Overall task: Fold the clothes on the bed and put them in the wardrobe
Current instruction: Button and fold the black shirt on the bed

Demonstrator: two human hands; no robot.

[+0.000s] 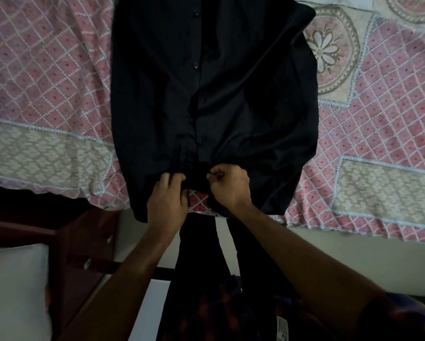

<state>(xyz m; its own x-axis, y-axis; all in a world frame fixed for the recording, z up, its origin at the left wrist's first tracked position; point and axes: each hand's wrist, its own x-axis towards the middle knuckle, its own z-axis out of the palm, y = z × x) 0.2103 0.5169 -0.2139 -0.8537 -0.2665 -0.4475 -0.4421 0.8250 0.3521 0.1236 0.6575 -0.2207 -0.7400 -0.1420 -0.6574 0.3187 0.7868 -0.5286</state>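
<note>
The black shirt (213, 94) lies front-up on the bed (46, 70), its hem at the near edge. My left hand (168, 195) and right hand (227, 187) both pinch that hem, probably fastening the lowest button so the fronts stay aligned for folding.

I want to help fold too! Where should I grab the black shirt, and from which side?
Grip the black shirt by its bottom hem, one hand on each side of the button row, coming from the near edge of the bed. The shirt lies flat with its buttons up and its hem hanging over that edge, just where the left hand and right hand pinch it.
</note>
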